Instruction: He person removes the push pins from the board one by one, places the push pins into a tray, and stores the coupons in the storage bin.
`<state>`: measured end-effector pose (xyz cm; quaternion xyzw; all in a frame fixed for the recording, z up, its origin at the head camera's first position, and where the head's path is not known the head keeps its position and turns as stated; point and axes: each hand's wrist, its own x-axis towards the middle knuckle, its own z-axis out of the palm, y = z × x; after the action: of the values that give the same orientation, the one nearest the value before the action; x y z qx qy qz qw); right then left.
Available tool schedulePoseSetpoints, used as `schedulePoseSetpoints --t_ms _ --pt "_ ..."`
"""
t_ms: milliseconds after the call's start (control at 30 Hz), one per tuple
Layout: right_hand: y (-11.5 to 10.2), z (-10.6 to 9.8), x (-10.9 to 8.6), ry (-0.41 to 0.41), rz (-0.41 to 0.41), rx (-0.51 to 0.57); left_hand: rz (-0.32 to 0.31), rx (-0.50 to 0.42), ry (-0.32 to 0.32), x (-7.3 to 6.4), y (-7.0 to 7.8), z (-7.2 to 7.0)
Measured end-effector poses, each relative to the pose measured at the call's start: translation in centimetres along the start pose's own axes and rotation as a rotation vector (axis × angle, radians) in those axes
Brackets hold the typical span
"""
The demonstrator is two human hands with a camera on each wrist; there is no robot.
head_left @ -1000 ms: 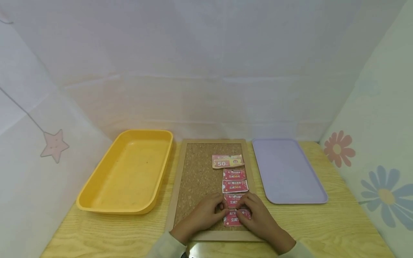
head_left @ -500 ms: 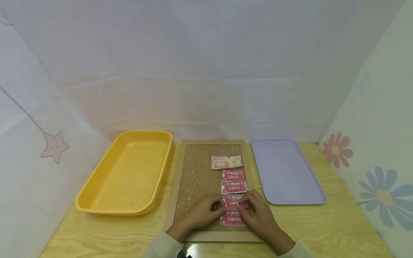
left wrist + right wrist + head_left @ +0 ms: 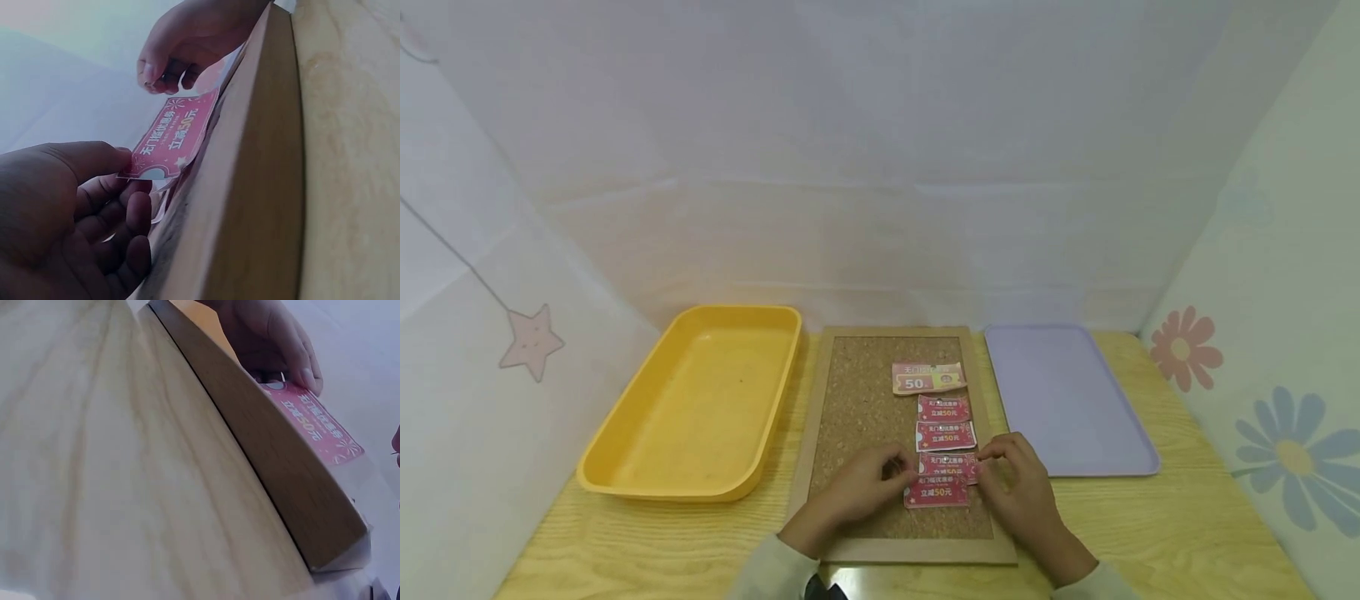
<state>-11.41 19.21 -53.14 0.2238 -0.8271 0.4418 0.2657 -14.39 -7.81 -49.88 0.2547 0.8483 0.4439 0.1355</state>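
Observation:
My left hand (image 3: 865,483) pinches a red paper coupon (image 3: 936,493) by its left edge, between thumb and fingers. In the left wrist view the coupon (image 3: 172,134) tilts up off the corkboard (image 3: 865,392). To its right, my right hand (image 3: 1018,492) is apart from the coupon, thumb and index finger together. A thin pin point, seemingly a thumbtack's (image 3: 394,452), sticks out from those fingertips in the right wrist view. Directly above, another red coupon (image 3: 946,460) is partly covered by the held one.
Farther up the board are two more red coupons, one (image 3: 945,436) below the other (image 3: 943,408), and a larger pink-and-yellow coupon (image 3: 928,377). A yellow tray (image 3: 700,400) stands left of the board, a flat lilac tray (image 3: 1067,400) right. All rest on a wooden table (image 3: 1150,533).
My right hand has drawn away up and to the right, off the lowest coupon. That coupon has come up and slightly left in my left hand, overlapping the one above.

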Motion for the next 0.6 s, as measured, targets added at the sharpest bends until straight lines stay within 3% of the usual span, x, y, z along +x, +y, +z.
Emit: schedulePoseSetpoints --t_ms 233,433,600 --pt "0.1 -1.1 0.3 0.022 0.118 -0.025 -0.076 -0.016 0.024 -0.1 0.1 -1.0" --pt "0.3 -1.5 0.4 0.028 0.209 -0.036 -0.081 0.022 0.098 -0.3 0.3 -2.4" --pt "0.4 -1.5 0.3 0.034 0.22 -0.044 -0.08 0.035 0.136 -0.6 0.5 -3.7"
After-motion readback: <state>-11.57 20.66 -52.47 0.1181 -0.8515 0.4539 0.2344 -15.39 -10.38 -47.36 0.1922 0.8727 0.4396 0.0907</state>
